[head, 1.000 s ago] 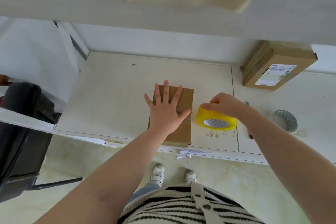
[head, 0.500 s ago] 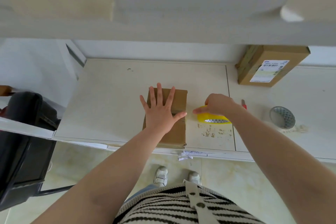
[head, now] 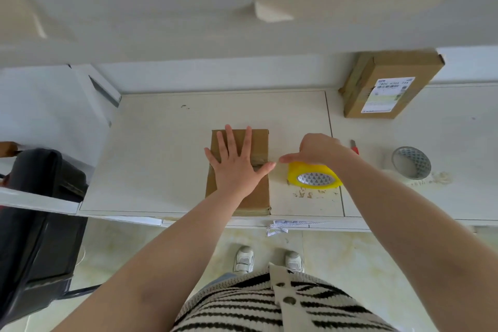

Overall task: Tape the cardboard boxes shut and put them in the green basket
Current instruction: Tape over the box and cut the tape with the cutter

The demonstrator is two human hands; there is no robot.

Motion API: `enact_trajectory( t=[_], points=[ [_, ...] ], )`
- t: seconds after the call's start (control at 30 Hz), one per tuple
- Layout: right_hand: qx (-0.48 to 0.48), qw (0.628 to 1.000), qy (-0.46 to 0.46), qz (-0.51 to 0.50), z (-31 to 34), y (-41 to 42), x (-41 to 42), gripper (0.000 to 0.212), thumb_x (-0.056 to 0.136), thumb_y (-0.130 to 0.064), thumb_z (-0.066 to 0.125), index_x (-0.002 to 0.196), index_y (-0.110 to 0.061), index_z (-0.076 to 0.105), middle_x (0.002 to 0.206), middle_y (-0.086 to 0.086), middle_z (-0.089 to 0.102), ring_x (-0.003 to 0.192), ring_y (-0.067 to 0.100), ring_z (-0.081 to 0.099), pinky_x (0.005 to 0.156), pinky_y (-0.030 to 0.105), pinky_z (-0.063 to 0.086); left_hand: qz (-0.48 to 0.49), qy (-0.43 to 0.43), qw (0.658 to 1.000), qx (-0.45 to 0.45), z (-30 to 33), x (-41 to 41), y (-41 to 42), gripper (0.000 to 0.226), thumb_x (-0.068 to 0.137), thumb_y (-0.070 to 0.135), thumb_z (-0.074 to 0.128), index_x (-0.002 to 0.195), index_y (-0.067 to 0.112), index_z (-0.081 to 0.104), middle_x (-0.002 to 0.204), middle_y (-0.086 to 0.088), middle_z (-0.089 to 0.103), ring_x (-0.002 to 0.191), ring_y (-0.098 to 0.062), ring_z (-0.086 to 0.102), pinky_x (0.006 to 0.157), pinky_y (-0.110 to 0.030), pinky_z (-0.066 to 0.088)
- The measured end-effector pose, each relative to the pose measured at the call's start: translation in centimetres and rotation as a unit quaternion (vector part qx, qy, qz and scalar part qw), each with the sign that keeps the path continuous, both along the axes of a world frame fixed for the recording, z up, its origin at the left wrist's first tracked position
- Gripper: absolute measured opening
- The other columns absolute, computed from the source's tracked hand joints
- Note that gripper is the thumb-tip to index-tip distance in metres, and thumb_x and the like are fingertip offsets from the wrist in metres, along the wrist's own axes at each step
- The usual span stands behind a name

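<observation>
Box (head: 238,170) lies flat under my left hand (head: 234,167), at the near edge of the tabletop (head: 161,148); my fingers are spread and straight, palm pressing the lid down. A strip of tape already seems to run across the lid under my thumb, reaching the box's right edge. Just right of the box, my right hand (head: 314,149) sits curled on top of the yellow roll (head: 314,179), forefinger stretched toward my left thumb; whether tape is pinched between them I cannot tell. The roll stands on the tabletop, close beside the box but not touching it.

Farther right of the box lie a red-handled tool (head: 355,147) and a spent clear roll (head: 411,163). Behind and right of the box, against the wall, a labelled parcel (head: 388,86) waits.

By my reckoning the first seam is partly laid. Cutting it off, taping the other parcel if needed, and carrying both to the green basket, which is not in view, all remain.
</observation>
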State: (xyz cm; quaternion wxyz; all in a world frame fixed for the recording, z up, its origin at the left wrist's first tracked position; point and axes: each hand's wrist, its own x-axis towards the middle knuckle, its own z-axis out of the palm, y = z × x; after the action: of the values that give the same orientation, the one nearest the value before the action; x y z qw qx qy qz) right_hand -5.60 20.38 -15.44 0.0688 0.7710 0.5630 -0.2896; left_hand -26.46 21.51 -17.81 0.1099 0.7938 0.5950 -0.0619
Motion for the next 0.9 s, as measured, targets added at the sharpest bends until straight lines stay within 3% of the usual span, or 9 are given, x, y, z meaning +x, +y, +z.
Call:
enact_trajectory(
  t=[0.33,0.43,0.5,0.57,0.63,0.73,0.8,0.9],
  points=[
    [0.031,0.999,-0.037,0.016,0.2,-0.2,0.1,0.078,0.059,-0.093,0.051,0.068,-0.016,0.055,0.064,-0.005,0.057,0.060,0.012,0.055,0.051,0.024,0.033,-0.006,-0.012,1.000,-0.008,-0.1,-0.4,0.1,0.101,0.070,0.092,0.014,0.145,0.042,-0.032,0.156,-0.009,-0.035,0.146,-0.032,-0.028,0.112,-0.063,-0.012],
    [0.047,0.998,0.027,-0.020,0.5,-0.4,0.3,0.076,0.067,-0.091,0.044,0.067,-0.016,0.053,0.062,-0.004,0.055,0.060,0.015,0.055,0.055,0.026,0.037,-0.012,-0.006,1.000,-0.012,-0.1,-0.4,0.1,0.101,0.072,0.092,0.015,0.145,0.040,-0.032,0.155,-0.010,-0.036,0.145,-0.033,-0.028,0.113,-0.064,-0.011],
    [0.142,0.977,0.098,-0.128,0.2,-1.4,1.3,0.067,0.082,-0.080,0.041,0.076,-0.015,0.057,0.070,0.002,0.061,0.064,0.021,0.056,0.056,0.027,0.036,-0.015,-0.005,1.000,-0.013,-0.1,-0.4,0.2,0.100,0.073,0.091,0.014,0.145,0.040,-0.032,0.155,-0.011,-0.037,0.145,-0.033,-0.029,0.113,-0.065,-0.011],
    [0.245,0.933,0.056,-0.255,-0.8,-3.1,3.3,0.047,0.095,-0.059,0.042,0.084,-0.015,0.056,0.084,0.007,0.065,0.066,0.022,0.054,0.057,0.027,0.035,-0.018,0.001,1.000,-0.014,-0.1,-0.4,0.3,0.100,0.072,0.091,0.012,0.144,0.039,-0.034,0.154,-0.011,-0.038,0.144,-0.034,-0.030,0.112,-0.065,-0.011],
    [0.207,0.931,-0.015,-0.299,-2.2,-5.2,4.9,0.028,0.099,-0.041,0.048,0.103,-0.015,0.055,0.106,0.010,0.061,0.078,0.022,0.055,0.065,0.032,0.042,-0.018,0.003,1.000,-0.017,-0.1,-0.3,0.3,0.101,0.072,0.091,0.012,0.144,0.038,-0.035,0.154,-0.012,-0.039,0.144,-0.034,-0.030,0.112,-0.066,-0.011],
    [0.083,0.953,-0.036,-0.288,-4.6,-7.6,5.4,0.043,0.097,-0.022,0.057,0.132,-0.003,0.041,0.131,0.019,0.046,0.117,0.034,0.048,0.091,0.047,0.045,-0.017,0.000,1.000,-0.019,-0.1,-0.3,0.4,0.101,0.072,0.091,0.013,0.144,0.038,-0.035,0.153,-0.012,-0.040,0.144,-0.034,-0.030,0.112,-0.066,-0.011],
    [0.105,0.946,-0.029,-0.305,-5.7,-8.5,5.1,0.036,0.098,-0.007,0.049,0.132,0.001,0.039,0.131,0.024,0.045,0.119,0.039,0.046,0.092,0.046,0.042,-0.016,0.002,1.000,-0.022,-0.1,-0.3,0.4,0.101,0.072,0.091,0.012,0.143,0.038,-0.036,0.152,-0.012,-0.042,0.144,-0.034,-0.031,0.111,-0.065,-0.012],
    [0.114,0.928,0.026,-0.353,-5.7,-8.7,5.6,0.027,0.099,-0.011,0.047,0.121,0.005,0.048,0.116,0.026,0.057,0.103,0.040,0.056,0.078,0.041,0.045,-0.018,0.004,1.000,-0.021,-0.1,-0.4,0.4,0.101,0.072,0.091,0.011,0.143,0.038,-0.037,0.151,-0.012,-0.043,0.143,-0.034,-0.032,0.111,-0.065,-0.012]
  ],
)
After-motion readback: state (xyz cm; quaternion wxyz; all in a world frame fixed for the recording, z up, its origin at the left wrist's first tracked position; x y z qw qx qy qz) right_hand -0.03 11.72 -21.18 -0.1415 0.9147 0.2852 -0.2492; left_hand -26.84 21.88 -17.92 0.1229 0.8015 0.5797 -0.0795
